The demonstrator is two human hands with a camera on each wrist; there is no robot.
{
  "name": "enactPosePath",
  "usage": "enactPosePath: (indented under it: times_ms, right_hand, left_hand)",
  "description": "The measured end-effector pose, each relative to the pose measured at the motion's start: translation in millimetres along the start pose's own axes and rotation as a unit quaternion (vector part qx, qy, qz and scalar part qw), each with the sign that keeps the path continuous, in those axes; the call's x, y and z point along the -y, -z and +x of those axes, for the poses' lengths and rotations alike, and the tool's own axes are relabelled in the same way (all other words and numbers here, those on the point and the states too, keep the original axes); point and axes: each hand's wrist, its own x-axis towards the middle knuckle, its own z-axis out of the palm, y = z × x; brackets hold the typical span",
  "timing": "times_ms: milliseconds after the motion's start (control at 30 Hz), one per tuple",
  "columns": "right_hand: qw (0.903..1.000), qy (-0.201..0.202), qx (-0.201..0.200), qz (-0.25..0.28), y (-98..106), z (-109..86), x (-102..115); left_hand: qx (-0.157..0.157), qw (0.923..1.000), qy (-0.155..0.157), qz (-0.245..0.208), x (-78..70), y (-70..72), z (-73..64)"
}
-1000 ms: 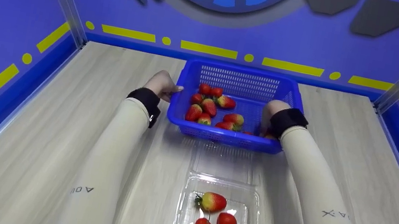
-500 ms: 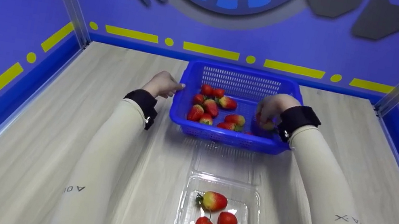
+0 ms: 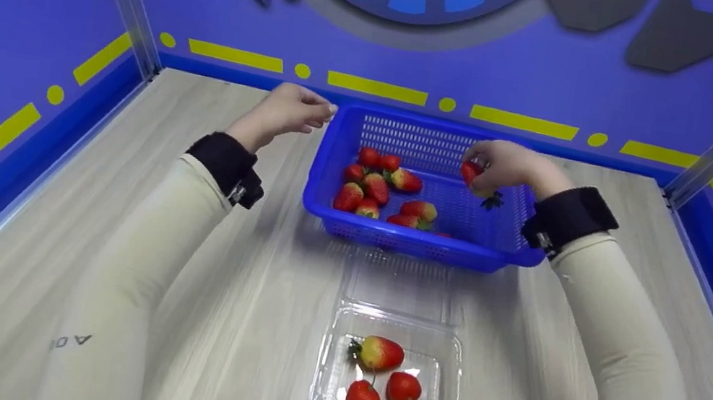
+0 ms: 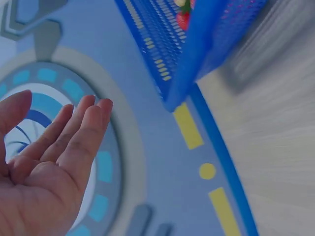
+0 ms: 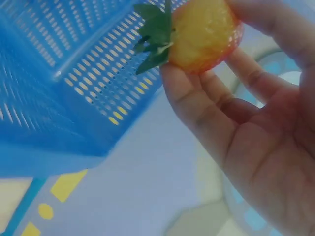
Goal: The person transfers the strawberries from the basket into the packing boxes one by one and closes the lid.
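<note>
My right hand [image 3: 505, 166] pinches a red and yellow strawberry [image 5: 199, 37] between thumb and fingers, above the right part of the blue basket [image 3: 420, 235]. Its green leaves hang free, pointing down in the head view. Beside the basket's back left corner is my left hand [image 3: 288, 111]. In the left wrist view that hand [image 4: 61, 157] holds nothing; its fingers are loosely extended and apart from the rim. Several strawberries [image 3: 375, 189] lie in the basket's left and front parts. The front wall partly hides the nearest ones.
A clear plastic clamshell box [image 3: 451, 393] lies unfolded in front of the basket, its lid [image 3: 403, 289] towards it. Inside are a strawberry [image 3: 381, 353] and two red, stemmed, cherry-like fruits [image 3: 403, 390]. Blue panels [image 3: 383, 51] wall in the wooden table [image 3: 217, 322].
My right hand has risen from the basket's bottom with the strawberry. My left hand has left the basket's left rim and moved up and back.
</note>
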Motion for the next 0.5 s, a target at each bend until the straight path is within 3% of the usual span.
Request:
enactPosePath:
  times_ms: [167, 500]
  right_hand:
    - [0.9992, 0.032, -0.024, -0.007, -4, -20.1, 6]
    - [0.9891, 0.130, -0.051, -0.048, -36, -78.9, 29]
  left_hand:
    - [0.026, 0.9994, -0.011, 0.021, -3.5, -0.1, -16.7]
    - [0.080, 0.9940, -0.030, 0.068, -0.8, -7.8, -56.4]
